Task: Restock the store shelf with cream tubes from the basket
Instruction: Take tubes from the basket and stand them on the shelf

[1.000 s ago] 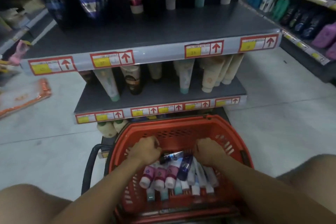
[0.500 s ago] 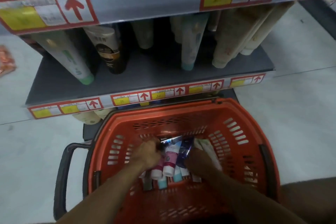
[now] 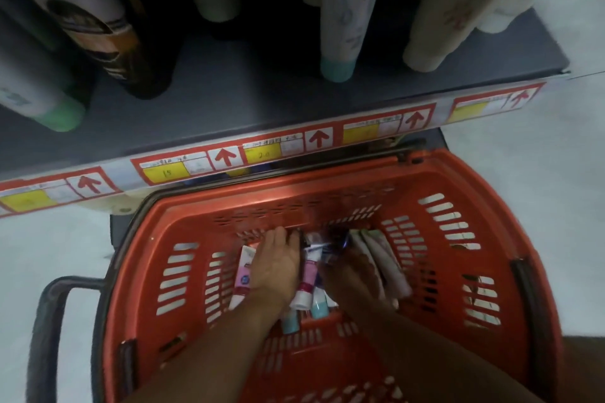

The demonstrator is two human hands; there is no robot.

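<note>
A red plastic basket (image 3: pixel 458 173) stands on the floor below the grey shelf (image 3: pixel 262 98). Several small cream tubes lie on its bottom: a pink and white tube (image 3: pixel 244 275) at the left, a pink-banded tube (image 3: pixel 309 275) between my hands, and pale tubes (image 3: pixel 383 258) at the right. My left hand (image 3: pixel 278 267) rests flat, palm down, on the pile with fingers stretched toward the far wall. My right hand (image 3: pixel 352 275) is in shadow over the middle tubes; its fingers are hidden.
Large tubes stand cap-down on the shelf: a green-capped one (image 3: pixel 62 114), a dark one (image 3: pixel 131 52), a teal-capped one (image 3: pixel 337 69), beige ones (image 3: pixel 425 56). A strip of red-arrow price labels (image 3: pixel 229 157) runs along the shelf edge. The basket's black handle (image 3: pixel 49 321) sticks out left over pale floor.
My head has moved closer and lower, so the basket and lower shelf fill the view. My left hand has flattened and slid toward the basket's far wall; both hands remain in the tubes.
</note>
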